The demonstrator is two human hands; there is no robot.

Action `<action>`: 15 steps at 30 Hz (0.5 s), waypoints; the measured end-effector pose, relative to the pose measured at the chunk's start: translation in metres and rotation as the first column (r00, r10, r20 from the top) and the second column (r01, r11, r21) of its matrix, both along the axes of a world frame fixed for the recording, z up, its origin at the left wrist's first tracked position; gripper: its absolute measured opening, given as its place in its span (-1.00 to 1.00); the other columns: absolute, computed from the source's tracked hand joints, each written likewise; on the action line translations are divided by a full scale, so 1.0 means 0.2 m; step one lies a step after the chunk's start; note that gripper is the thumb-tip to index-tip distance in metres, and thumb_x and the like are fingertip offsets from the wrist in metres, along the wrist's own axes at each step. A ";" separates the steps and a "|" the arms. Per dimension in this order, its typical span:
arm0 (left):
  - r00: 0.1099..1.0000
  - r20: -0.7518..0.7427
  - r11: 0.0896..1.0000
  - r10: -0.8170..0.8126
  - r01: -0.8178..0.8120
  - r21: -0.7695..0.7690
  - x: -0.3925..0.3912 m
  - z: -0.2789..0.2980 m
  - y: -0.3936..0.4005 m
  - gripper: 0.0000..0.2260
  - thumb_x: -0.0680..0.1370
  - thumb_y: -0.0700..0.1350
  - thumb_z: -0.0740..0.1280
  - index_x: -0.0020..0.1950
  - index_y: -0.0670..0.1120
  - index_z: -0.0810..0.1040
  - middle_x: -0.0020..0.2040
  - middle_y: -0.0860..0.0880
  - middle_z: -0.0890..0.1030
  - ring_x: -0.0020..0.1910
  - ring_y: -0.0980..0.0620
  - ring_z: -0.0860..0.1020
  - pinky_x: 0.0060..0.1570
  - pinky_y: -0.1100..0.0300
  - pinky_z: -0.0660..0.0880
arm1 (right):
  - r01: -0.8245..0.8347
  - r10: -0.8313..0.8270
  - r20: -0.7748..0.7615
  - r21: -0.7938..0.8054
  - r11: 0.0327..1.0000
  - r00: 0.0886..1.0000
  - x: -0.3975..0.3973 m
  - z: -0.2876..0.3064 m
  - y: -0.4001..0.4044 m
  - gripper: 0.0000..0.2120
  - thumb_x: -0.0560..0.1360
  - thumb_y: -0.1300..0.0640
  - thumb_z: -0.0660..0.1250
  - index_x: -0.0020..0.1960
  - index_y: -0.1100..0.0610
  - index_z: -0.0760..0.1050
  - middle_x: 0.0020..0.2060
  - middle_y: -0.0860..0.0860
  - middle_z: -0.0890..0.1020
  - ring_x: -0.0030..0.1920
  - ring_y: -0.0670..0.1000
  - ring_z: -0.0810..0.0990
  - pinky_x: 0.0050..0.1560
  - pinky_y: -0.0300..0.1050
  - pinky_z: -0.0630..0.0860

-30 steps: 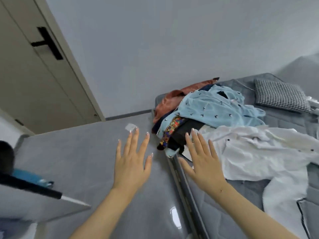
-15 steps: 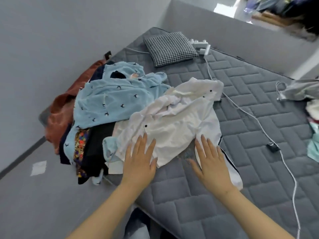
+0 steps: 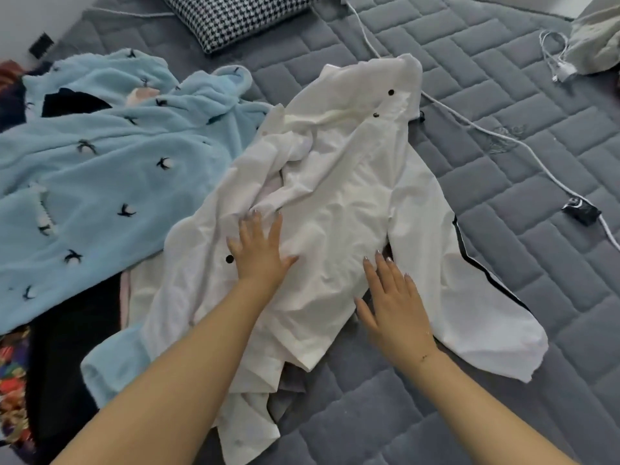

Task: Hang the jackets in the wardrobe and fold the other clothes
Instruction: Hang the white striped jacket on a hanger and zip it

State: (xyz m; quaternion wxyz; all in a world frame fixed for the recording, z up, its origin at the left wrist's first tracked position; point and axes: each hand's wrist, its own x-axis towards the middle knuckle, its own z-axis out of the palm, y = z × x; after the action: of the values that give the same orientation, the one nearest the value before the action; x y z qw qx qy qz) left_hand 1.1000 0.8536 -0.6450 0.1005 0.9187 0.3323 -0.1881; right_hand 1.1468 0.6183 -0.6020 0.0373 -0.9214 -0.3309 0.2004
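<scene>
A crumpled white jacket point(image 3: 339, 182) with black snaps and a black side stripe lies spread on the grey quilted mattress point(image 3: 503, 380). My left hand point(image 3: 258, 253) rests flat on its middle with fingers straight. My right hand point(image 3: 392, 307) lies flat at the jacket's lower right edge, fingers spread. To the left sits a fluffy light-blue garment point(image 3: 100, 182) with small black bird marks, on top of a black garment point(image 3: 63, 360) and a colourful patterned one point(image 3: 11, 380).
A black-and-white houndstooth pillow point(image 3: 235, 11) lies at the top. A white cable point(image 3: 469, 125) with a black inline box point(image 3: 582, 209) runs across the mattress on the right. A pale bundle point(image 3: 597, 38) and white plug sit at the top right corner.
The view has swung from the floor and wall down onto the bed and closer. Both hands have moved forward onto the white jacket and now lie flat on it.
</scene>
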 end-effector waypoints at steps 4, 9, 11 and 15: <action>0.986 0.163 0.998 0.036 -0.027 -0.057 0.02 -0.18 0.06 -0.47 0.57 0.04 0.33 0.50 0.00 0.27 0.40 -0.17 0.31 0.29 -0.21 0.37 0.20 -0.05 0.39 | 0.027 -0.027 -0.043 0.011 1.000 0.999 -0.05 -0.14 -0.02 -0.41 0.66 -0.11 0.01 0.60 0.06 -0.09 0.58 0.01 -0.05 0.58 0.01 -0.07 0.56 0.00 -0.03; 0.903 0.429 0.940 -0.003 0.149 -0.307 -0.02 -0.10 -0.07 -0.67 0.57 -0.17 0.32 0.35 -0.12 0.51 0.19 -0.14 0.56 0.16 -0.20 0.50 -0.02 0.10 0.36 | 0.426 -0.303 -0.378 0.306 0.851 0.875 -0.05 -0.13 -0.05 -0.50 0.63 -0.07 0.17 0.51 0.07 0.24 0.49 -0.05 0.27 0.49 -0.05 0.20 0.48 -0.01 0.22; 0.885 0.465 0.897 -0.027 0.227 -0.379 -0.09 -0.04 -0.17 -0.69 0.56 -0.15 0.36 0.30 -0.12 0.55 0.15 -0.12 0.59 0.17 -0.16 0.50 -0.01 0.14 0.35 | 0.662 -0.416 -0.582 0.306 0.685 0.699 0.02 -0.10 0.00 -0.50 0.59 -0.13 0.22 0.46 0.04 0.30 0.41 -0.08 0.37 0.41 -0.05 0.34 0.40 -0.04 0.32; 0.877 0.473 0.772 -0.081 0.356 -0.527 -0.25 0.03 -0.41 -0.70 0.52 -0.18 0.40 0.26 -0.12 0.58 0.12 -0.06 0.61 0.15 -0.07 0.55 0.11 0.18 0.41 | 0.775 -0.462 -0.691 0.229 0.590 0.556 0.18 -0.12 0.13 -0.26 0.49 -0.29 0.29 0.52 0.06 0.19 0.44 0.02 0.34 0.42 0.03 0.35 0.35 -0.09 0.31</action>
State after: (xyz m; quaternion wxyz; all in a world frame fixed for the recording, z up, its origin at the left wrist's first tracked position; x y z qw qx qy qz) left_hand 1.0500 0.7723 -0.6382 0.4321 0.8901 0.1135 -0.0899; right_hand 1.1820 0.6446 -0.6257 0.4466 -0.8278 0.0181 0.3389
